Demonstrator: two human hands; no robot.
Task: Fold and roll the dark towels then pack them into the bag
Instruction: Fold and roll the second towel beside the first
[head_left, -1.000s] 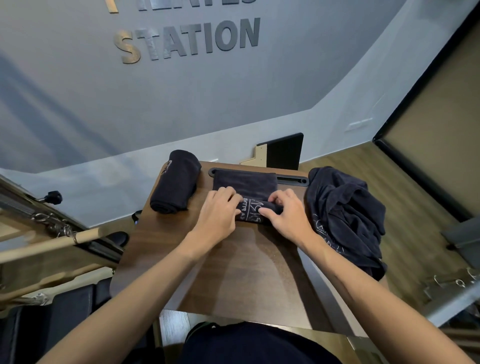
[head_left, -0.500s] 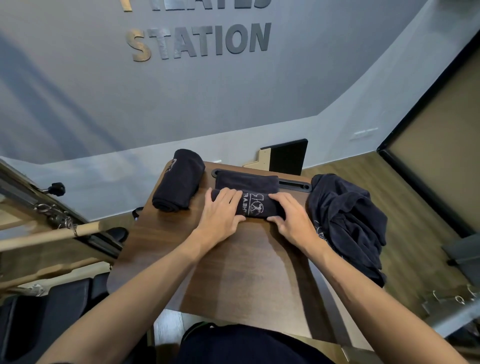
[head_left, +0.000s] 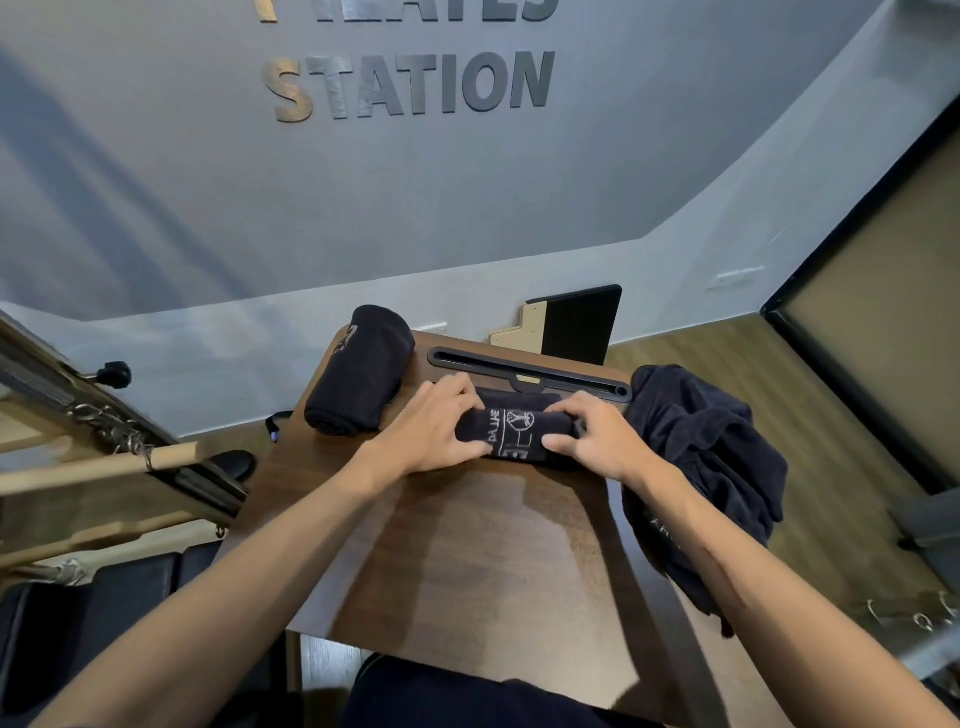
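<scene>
- Dark wood counter (head_left: 467, 561); near edge cut off by the person's dark clothing.
- Left hand (head_left: 431, 431) and right hand (head_left: 597, 441) both grip the ends of the towel roll (head_left: 514, 434), fingers curled over it. White logo faces up; lettering too small to read.
- Versus 0.5 s ago: flat tail almost fully rolled in.
- Finished rolled towel (head_left: 358, 371) far left; unfolded towel pile (head_left: 711, 467) overhangs the right edge.
- Wall sign (head_left: 410, 85): "STATION"; upper line cropped.
</scene>
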